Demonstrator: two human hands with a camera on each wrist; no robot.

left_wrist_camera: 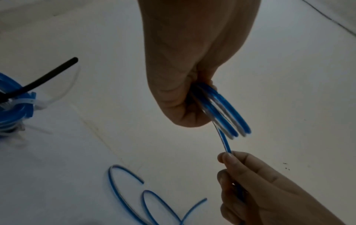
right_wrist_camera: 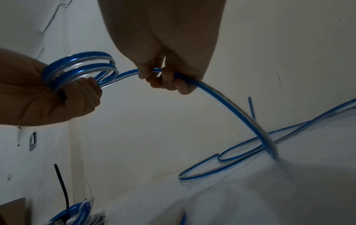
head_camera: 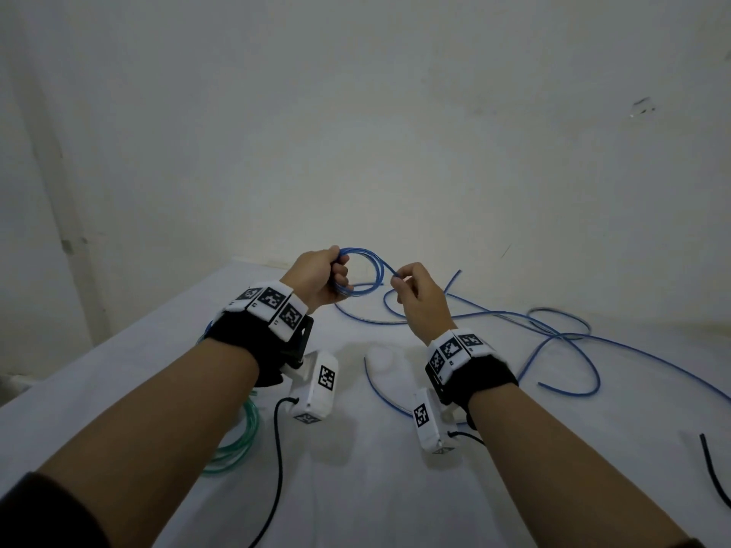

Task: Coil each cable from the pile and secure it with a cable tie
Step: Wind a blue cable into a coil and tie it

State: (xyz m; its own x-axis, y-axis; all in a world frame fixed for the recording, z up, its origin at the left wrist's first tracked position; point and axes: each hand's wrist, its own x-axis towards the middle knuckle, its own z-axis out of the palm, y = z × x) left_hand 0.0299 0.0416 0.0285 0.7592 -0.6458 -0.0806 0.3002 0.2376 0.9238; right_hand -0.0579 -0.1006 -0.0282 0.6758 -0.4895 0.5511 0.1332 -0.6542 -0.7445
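White-covered table point(head_camera: 356, 488) carries loose blue cable point(head_camera: 553, 330), green coil point(head_camera: 237, 441), black cables point(head_camera: 712, 468).

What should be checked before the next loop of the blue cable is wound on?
1. Left hand grips the coil of blue cable: ok.
2. Right hand pinches the feeding strand: ok.
3. Strand between the hands free of kinks: ok.
4. Loose blue cable on the table free of tangles: not ok, it crosses over itself.
5. Cable tie within reach: cannot tell.
6. Loops even in size: ok.
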